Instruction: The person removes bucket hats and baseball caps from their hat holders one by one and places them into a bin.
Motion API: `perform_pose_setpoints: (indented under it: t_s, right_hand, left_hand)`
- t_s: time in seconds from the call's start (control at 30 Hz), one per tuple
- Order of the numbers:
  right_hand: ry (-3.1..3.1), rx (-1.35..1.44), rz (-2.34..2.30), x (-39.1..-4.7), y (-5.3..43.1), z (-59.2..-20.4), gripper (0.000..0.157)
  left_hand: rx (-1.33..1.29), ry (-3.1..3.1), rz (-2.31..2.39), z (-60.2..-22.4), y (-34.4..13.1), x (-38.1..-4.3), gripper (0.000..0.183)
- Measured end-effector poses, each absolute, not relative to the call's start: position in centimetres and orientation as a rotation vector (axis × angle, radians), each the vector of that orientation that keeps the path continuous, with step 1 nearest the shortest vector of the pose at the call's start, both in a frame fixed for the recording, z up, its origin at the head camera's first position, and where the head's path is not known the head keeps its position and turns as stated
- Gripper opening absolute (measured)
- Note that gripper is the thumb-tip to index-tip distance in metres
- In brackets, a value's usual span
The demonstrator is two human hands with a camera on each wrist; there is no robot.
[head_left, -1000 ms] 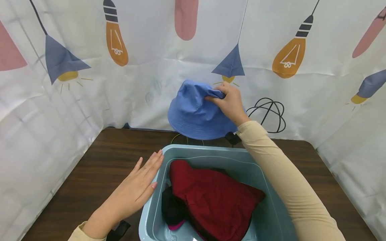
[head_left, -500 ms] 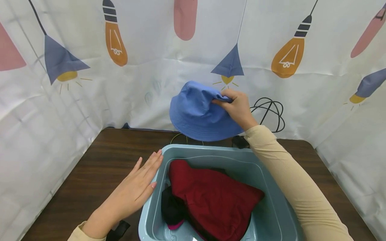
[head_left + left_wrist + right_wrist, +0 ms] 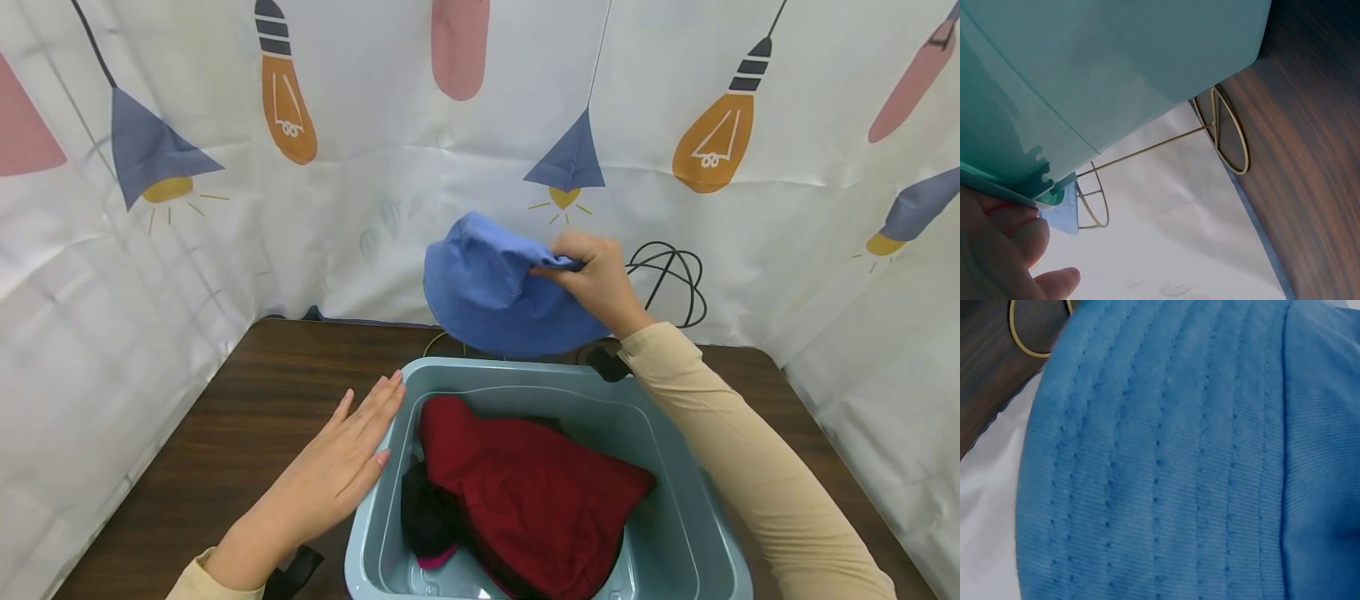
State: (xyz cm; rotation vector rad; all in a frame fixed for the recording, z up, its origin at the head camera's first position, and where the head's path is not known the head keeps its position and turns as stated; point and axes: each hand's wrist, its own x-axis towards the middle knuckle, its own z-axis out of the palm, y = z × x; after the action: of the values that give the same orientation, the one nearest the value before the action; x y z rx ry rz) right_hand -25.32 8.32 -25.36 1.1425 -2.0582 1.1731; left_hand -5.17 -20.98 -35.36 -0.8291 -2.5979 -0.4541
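Observation:
A blue bucket hat (image 3: 502, 287) hangs above the back rim of a light blue plastic basin (image 3: 720, 508). My right hand (image 3: 600, 279) pinches a fold of its crown between thumb and fingers. In the right wrist view the stitched brim (image 3: 1154, 456) fills most of the picture. With fingers straight, my left hand (image 3: 333, 475) lies against the basin's left rim; the left wrist view has its fingertips (image 3: 1029, 237) at that rim. Inside the basin a dark red cloth item (image 3: 532, 483) lies over a black one with a pink edge (image 3: 431, 517).
Behind the basin stands a gold wire stand (image 3: 1232, 134), partly hidden. A black wire dome (image 3: 671, 283) rises at the back right. The brown wooden table (image 3: 210, 442) extends on both sides, and a printed white curtain (image 3: 360, 200) hangs behind it.
My right hand has moved right and slightly down, with the blue bucket hat in its fingers. The hat has shifted slightly and tilted. My left hand stays at the basin rim.

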Motion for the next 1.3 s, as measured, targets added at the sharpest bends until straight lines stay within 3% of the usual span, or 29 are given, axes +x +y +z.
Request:
perform_pose_setpoints:
  t_s: [0.73,1.3]
  right_hand:
    - [-2.118,1.559,1.396,-22.8,10.0,-25.7,0.020]
    - [-2.048,1.743,1.302,-21.2,11.3,-26.4,0.027]
  left_hand:
    - [-0.847,-2.550,-0.463,-35.5,-21.0,-5.4,0.057]
    - [-0.837,-2.567,-0.463,-35.6,-20.9,-5.3,0.058]
